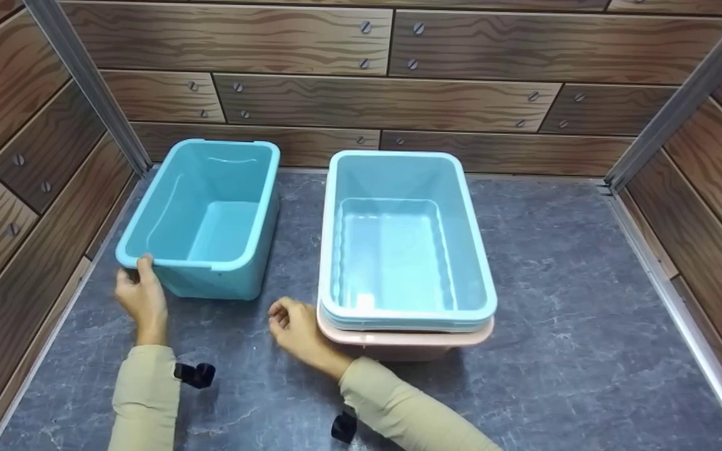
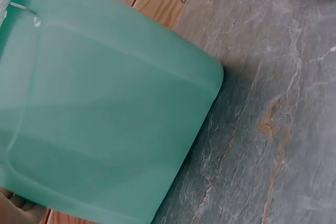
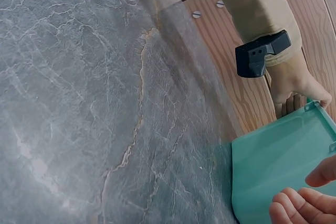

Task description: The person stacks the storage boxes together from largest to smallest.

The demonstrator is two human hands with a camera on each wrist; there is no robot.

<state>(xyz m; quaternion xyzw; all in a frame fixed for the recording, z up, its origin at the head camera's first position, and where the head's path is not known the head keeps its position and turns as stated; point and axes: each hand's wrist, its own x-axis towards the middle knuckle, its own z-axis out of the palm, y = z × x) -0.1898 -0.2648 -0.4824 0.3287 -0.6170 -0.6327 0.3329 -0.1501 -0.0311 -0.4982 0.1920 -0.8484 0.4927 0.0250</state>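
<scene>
Left hand (image 1: 141, 300) grips teal bin (image 1: 210, 280); right hand (image 1: 299, 330) curls loosely; plank-patterned walls (image 1: 386, 103) border grey marbled surface (image 1: 555, 282).

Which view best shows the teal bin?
The head view: it takes in the teal bin, rim and inside, with the left hand gripping a near corner. The left wrist view shows its outer wall close up, cropped; the right wrist view, part of its outside, partly covered by the right hand.

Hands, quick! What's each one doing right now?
Left hand: holding the teal bin by its rim.
Right hand: open, holding nothing.
</scene>
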